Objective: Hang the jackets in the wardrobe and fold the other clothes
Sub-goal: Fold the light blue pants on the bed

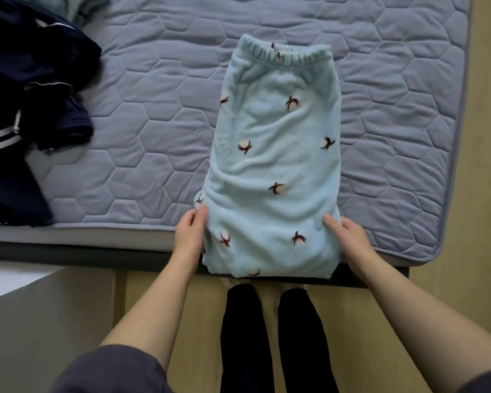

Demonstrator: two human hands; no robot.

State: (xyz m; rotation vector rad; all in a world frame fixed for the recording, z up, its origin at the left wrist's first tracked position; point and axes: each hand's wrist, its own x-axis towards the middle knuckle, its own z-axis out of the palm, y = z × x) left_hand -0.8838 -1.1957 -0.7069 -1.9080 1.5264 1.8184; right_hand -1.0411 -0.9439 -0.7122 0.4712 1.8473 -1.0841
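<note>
The pale blue fleece trousers point(275, 165) lie folded lengthwise on the quilted mattress point(159, 114), with the elastic waistband at the far end and the near end hanging a little over the bed's front edge. They look thick, soft and light. The pile should cling to itself rather than slide, but the layers are limp and will sag wherever they are not supported. The best hold is probably at both side edges of the near fold, taking all the layers together so the bundle lifts evenly towards the waistband.

The left hand point(190, 231) is at the near left edge, its fingers curled in and pinching the fabric. The right hand point(349, 236) mirrors it at the right edge, thumb laid on top. Its other fingers are hidden, so I cannot tell if they grip underneath. Both forearms reach straight forward.

A heap of dark navy clothes point(26, 109) lies well apart to the left
</note>
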